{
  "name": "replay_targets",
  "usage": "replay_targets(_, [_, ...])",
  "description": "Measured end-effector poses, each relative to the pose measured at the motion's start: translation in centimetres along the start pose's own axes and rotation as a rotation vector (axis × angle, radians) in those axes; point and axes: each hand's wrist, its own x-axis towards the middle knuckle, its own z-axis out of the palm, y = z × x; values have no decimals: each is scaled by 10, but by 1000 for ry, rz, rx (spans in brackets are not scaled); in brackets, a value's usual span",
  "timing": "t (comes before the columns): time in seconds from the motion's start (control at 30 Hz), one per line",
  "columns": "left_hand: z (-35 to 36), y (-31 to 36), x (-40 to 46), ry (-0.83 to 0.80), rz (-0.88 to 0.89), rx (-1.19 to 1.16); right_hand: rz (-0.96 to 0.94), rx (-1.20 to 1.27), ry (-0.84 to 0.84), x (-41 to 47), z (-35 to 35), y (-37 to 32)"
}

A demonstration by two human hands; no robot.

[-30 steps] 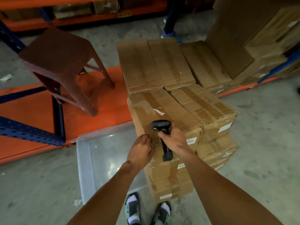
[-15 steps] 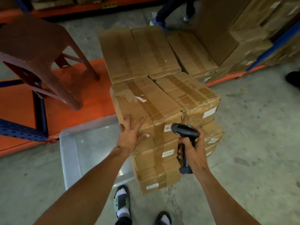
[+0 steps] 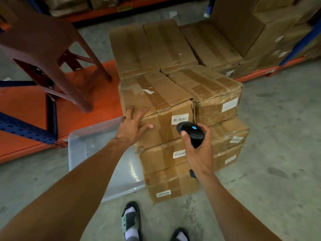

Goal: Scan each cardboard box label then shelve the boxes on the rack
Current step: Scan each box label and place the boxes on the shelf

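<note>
Taped cardboard boxes stand in two stacks on the concrete floor in front of me. My left hand [image 3: 132,125] lies flat with spread fingers on the near left corner of the top left box [image 3: 156,100]. That box carries a white barcode label [image 3: 180,118] on its front face. My right hand [image 3: 197,150] grips a black barcode scanner [image 3: 191,132], whose head points at that label from just below and right of it. The top right box [image 3: 210,87] and the boxes under both show their own white labels.
More boxes [image 3: 152,47] lie flat behind the stacks on the low orange rack deck [image 3: 73,105]. A brown plastic stool [image 3: 45,44] stands on that deck at left. A clear plastic bin [image 3: 97,153] sits on the floor left of the stacks. My sandalled feet are below.
The scanner has gone from above the top left box down to its front face and now points at the label. My left hand has spread flat on the box's corner.
</note>
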Motion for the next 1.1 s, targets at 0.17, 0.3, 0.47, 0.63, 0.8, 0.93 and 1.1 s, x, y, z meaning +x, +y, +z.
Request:
replay_targets(0.17, [3, -5, 1, 9, 15, -40, -17, 6, 48, 0, -4, 14])
replay_targets(0.3, [2, -3, 1, 15, 10, -54, -9, -3, 64, 0, -6, 19])
replay_targets(0.47, [0, 0, 1, -1, 1, -51, -8, -47, 67, 1, -5, 22])
replay_targets(0.63, [0, 0, 1, -1, 4, -72, -23, -56, 94, 6, -3, 14])
replay_targets(0.8, [1, -2, 2, 4, 1, -88, -15, -6, 85, 5, -6, 9])
replay_targets(0.93, [1, -3, 2, 5, 11, -87, -16, -11, 50, 2, -7, 10])
replay_targets(1.1, [-3, -4, 2, 13, 38, -79, 16, 7, 56, 0, -3, 11])
